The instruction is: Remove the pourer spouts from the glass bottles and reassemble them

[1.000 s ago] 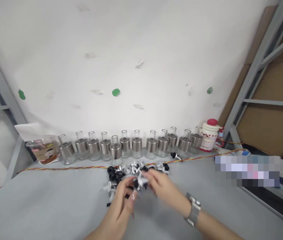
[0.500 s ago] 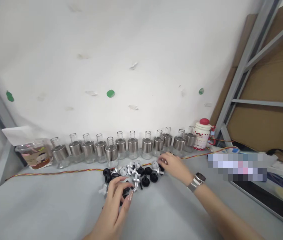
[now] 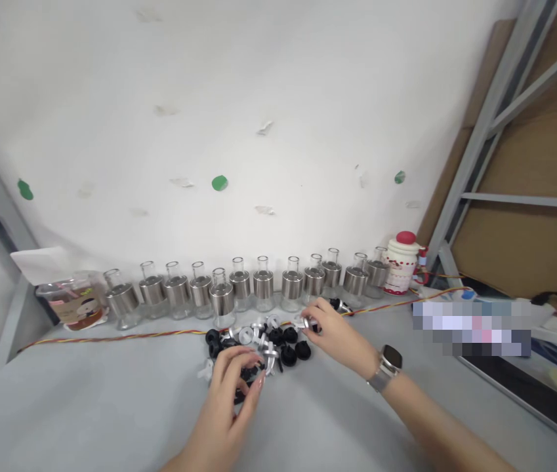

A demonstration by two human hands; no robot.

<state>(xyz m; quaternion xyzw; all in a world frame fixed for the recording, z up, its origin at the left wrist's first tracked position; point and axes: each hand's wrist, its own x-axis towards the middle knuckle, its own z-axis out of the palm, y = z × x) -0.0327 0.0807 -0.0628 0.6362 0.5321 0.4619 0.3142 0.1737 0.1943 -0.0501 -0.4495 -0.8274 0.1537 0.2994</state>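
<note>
Right hand [image 3: 337,331] has moved rightward — nearly closed, pinching a silver-white piece [image 3: 303,322].

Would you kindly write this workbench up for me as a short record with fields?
Left hand grip: curled over the left part of the pile; hold unclear
Right hand grip: fingertips at a silver piece; hold unclear
Pile: small black, silver and whitish pieces
Bottles: twelve, upright, glass with metal sleeves
Wire: red and yellow, in front of the bottles
Row ends: cup left, red-topped jar right
</note>
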